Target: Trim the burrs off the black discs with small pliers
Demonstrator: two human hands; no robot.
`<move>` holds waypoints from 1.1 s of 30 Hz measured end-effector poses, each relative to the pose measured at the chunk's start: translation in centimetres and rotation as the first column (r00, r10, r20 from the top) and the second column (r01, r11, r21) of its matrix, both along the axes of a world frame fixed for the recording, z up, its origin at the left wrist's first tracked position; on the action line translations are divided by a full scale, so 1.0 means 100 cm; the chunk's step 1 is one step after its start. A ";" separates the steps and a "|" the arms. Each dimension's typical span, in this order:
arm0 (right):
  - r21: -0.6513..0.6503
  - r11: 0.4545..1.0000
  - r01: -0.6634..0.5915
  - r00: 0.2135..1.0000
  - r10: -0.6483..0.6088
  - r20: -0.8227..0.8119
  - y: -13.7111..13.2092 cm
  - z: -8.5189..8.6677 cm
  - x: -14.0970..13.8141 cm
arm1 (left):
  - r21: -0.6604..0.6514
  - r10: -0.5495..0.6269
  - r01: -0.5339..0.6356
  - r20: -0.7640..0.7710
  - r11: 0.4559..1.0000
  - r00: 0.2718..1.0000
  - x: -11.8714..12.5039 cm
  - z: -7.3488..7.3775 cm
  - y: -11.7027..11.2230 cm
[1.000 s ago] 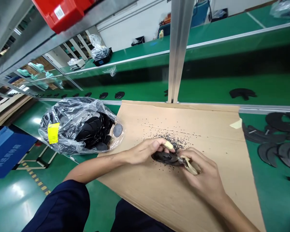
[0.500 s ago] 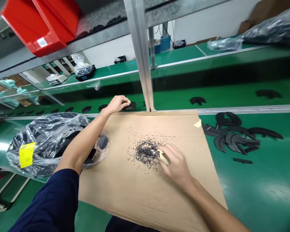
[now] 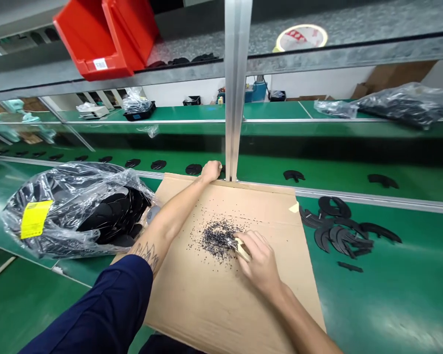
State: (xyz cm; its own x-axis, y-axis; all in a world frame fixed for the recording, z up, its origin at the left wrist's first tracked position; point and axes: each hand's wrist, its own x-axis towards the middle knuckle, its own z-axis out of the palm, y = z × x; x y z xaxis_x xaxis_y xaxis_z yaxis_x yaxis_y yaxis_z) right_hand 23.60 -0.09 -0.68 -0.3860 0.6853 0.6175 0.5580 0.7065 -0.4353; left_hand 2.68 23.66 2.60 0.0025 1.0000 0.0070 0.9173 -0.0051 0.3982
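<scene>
In my right hand (image 3: pixel 260 260) is a pair of nippers (image 3: pixel 239 247) with pale yellow handles, its metal jaws over a heap of small black bits (image 3: pixel 217 239). The heap lies scattered on a brown cardboard sheet (image 3: pixel 221 300). My left hand (image 3: pixel 211 171) is stretched out past the far edge of the cardboard, fingers closed, beside the metal post (image 3: pixel 233 98). A dark piece (image 3: pixel 222 172) shows at its fingertips; whether it is gripped is hidden. Just left of that hand, a round black part (image 3: pixel 194 169) rests on the green belt.
A clear plastic bag (image 3: pixel 74 211) of black parts lies on the left. Curved black pieces (image 3: pixel 341 236) are piled right of the cardboard. More black parts (image 3: pixel 294 175) line the belt. Overhead, a shelf holds a red bin (image 3: pixel 107 39) and a tape roll (image 3: pixel 302 38).
My left hand has moved right along the belt, from the round black part to beside the post. The right hand keeps the nippers over the heap. The view has turned and shifted.
</scene>
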 end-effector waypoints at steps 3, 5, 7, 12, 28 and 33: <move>0.027 0.999 -0.017 1.000 0.017 0.000 0.001 0.001 0.000 | 0.069 0.012 -0.014 0.035 0.998 0.999 -0.023 0.012 -0.012; 0.042 0.999 -0.022 1.000 0.022 -0.003 0.002 0.000 0.000 | 0.122 -0.008 0.000 0.060 0.992 0.998 -0.044 0.024 -0.025; 0.048 0.999 -0.017 1.000 0.018 -0.015 0.003 0.000 -0.001 | 0.162 -0.050 0.034 0.093 0.986 0.994 -0.062 0.034 -0.045; 0.065 0.998 -0.026 0.996 0.031 -0.085 0.002 0.001 -0.005 | 0.138 -0.257 0.229 0.245 0.964 0.935 -0.075 0.030 -0.137; -0.487 0.860 -0.151 0.928 -0.046 -0.369 -0.003 0.010 -0.018 | -0.044 0.083 -0.148 -0.659 0.988 0.747 -0.147 0.015 -0.229; -0.644 0.748 -0.160 0.879 -0.189 -0.438 0.002 0.008 -0.018 | 0.049 0.121 -0.114 -0.575 0.992 0.809 -0.153 0.011 -0.234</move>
